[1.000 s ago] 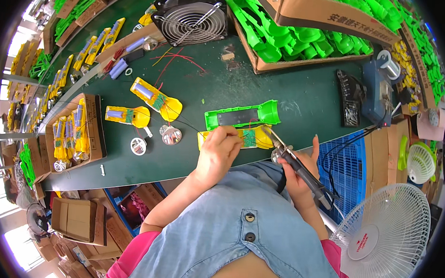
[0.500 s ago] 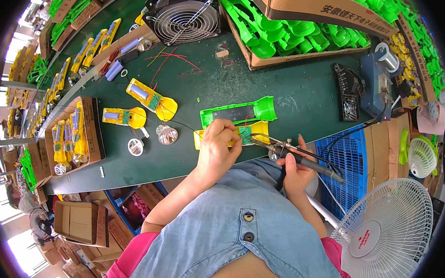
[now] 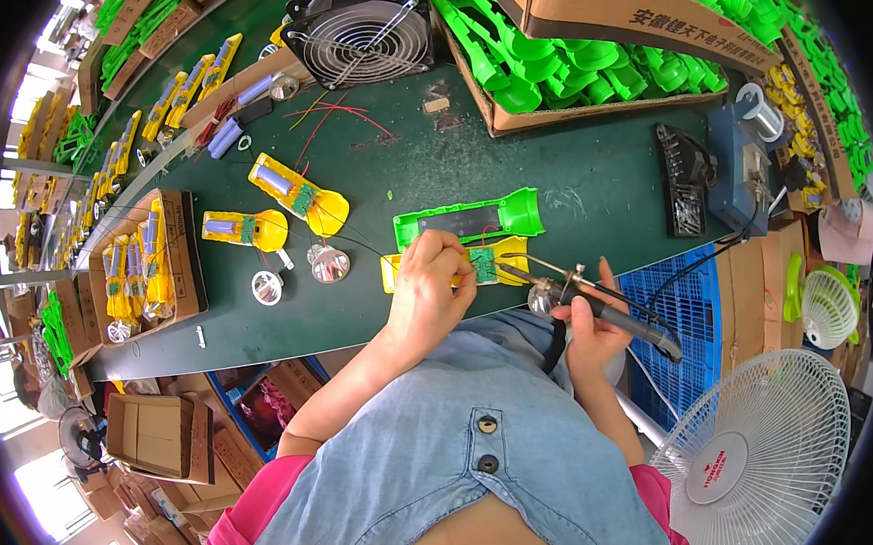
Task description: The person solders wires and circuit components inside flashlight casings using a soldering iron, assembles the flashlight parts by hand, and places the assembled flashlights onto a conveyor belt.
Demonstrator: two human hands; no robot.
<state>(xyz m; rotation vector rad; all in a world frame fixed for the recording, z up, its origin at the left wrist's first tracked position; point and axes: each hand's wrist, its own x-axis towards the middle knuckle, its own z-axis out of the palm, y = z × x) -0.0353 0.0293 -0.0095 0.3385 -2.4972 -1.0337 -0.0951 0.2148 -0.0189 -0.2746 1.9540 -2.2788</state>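
Note:
My right hand (image 3: 595, 333) grips a soldering iron (image 3: 629, 325) with a thin metal tube fixed alongside it. The iron's tip is at the right part of a small green circuit board (image 3: 483, 265), which sits in a yellow flashlight half-shell (image 3: 512, 249). My left hand (image 3: 428, 287) lies over the left part of this shell, its fingers pinched together; what they hold is hidden. Just beyond is a green half-shell (image 3: 522, 216), open side up. A round silver reflector (image 3: 541, 298) shows beside the iron, close to my right fingers.
Two yellow half-shells (image 3: 327, 211) with batteries and reflectors lie left. A carton (image 3: 189, 252) of yellow assemblies stands at the table's left edge. Beyond are a black fan (image 3: 364, 40) and a box of green shells (image 3: 501, 124). A blue soldering station (image 3: 739, 159) stands right.
My right hand and the soldering iron have shifted slightly right and down, and the reflector shows more fully. My left hand has hardly moved.

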